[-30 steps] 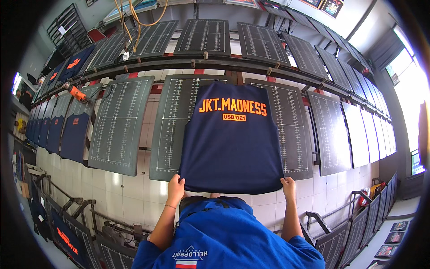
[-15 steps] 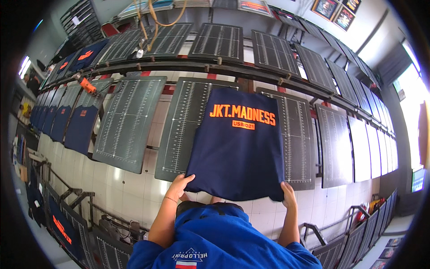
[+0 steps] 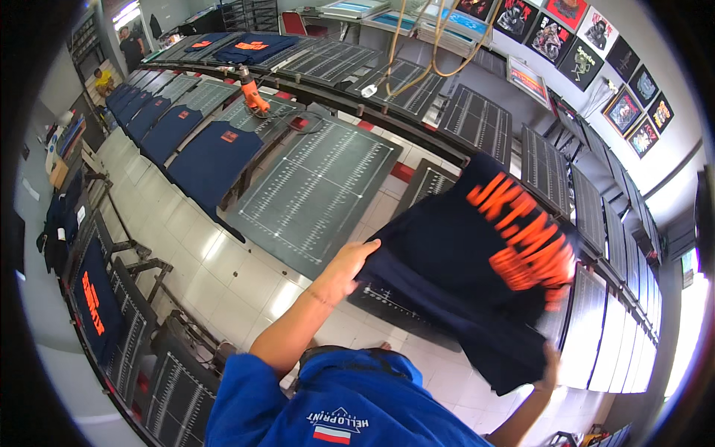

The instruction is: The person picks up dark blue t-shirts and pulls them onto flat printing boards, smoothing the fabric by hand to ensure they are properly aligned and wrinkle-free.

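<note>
Between my hands hangs a navy T-shirt [image 3: 439,238] with orange printed lettering, slanted and partly blurred by motion. My left hand [image 3: 352,267] is closed on its hem at the near left corner. At the lower right corner, my right hand [image 3: 550,369] grips the hem too, its fingers partly hidden by the cloth. Under the shirt lies a dark printing board [image 3: 395,309] with white ruler marks, mostly covered. To its left is another marked board [image 3: 313,190] with no shirt on it.
Navy shirts [image 3: 212,160] with small orange prints cover boards farther left. An orange heat gun [image 3: 253,93] with a cable stands beyond them. A dark rail [image 3: 335,97] runs behind the boards. Yellowish cords [image 3: 432,67] hang overhead. More boards [image 3: 175,395] line the lower left.
The view has turned left. The shirt has come off the board it lay over and swung to the right, tilting and folding, with both hands still gripping its hem.
</note>
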Available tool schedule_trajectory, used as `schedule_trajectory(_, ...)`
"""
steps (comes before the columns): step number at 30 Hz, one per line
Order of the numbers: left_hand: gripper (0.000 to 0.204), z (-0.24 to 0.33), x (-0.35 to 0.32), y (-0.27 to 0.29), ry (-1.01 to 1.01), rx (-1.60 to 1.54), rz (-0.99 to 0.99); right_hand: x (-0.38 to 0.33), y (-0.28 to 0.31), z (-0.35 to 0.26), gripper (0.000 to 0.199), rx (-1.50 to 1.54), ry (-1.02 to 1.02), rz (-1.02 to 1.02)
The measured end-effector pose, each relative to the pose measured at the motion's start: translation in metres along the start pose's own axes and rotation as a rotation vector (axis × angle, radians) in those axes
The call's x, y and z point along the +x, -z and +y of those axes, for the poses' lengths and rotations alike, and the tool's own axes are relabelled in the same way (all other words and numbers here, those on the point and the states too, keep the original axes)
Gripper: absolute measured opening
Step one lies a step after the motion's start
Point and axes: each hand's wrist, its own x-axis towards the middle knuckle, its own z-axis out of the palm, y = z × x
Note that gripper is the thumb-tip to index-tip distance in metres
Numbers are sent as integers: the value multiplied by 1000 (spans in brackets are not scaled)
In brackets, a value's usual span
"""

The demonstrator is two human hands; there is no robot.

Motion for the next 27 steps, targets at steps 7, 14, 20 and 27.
schedule_trajectory(7,27,169,-87,65,-376,-10,-205,-115,-227,-162,37,684,461,45)
schedule_trajectory(14,29,291,-35,95,-574,299,-153,-3,-275,-172,25,407,354,-109)
schedule_trajectory(20,38,374,59,113,-645,189,-151,81,-356,-206,22,525,256,-162)
schedule_trajectory(27,46,374,-20,85,-850,356,-201,14,-358,-220,28,527,379,26)
